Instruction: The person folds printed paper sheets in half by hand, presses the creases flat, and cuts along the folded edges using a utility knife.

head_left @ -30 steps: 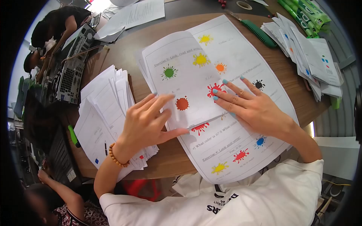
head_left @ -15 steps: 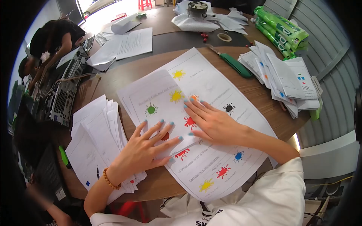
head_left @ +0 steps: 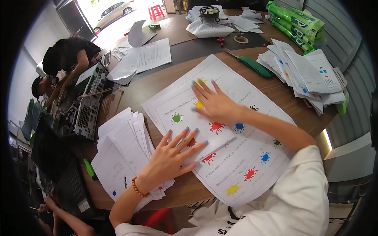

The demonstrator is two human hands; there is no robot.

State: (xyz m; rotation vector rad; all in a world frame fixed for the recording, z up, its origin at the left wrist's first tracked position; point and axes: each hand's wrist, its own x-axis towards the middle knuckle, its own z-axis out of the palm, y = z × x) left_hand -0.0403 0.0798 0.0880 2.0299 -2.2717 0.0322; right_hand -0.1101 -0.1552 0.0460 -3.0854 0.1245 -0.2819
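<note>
Right of the stacked white papers [head_left: 122, 135], a large white paper sheet with coloured splats [head_left: 244, 161] is pressed under the left hand [head_left: 167, 160] and right hand [head_left: 220, 105], fingers apart, 1 flap [head_left: 218, 137] seemingly folded over, the rest left unfolded.

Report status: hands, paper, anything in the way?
Left hand, right hand both palm-down on paper. Its near corner overhangs table edge. Nothing seen in the way; green-handled tool clear of hands.
</note>
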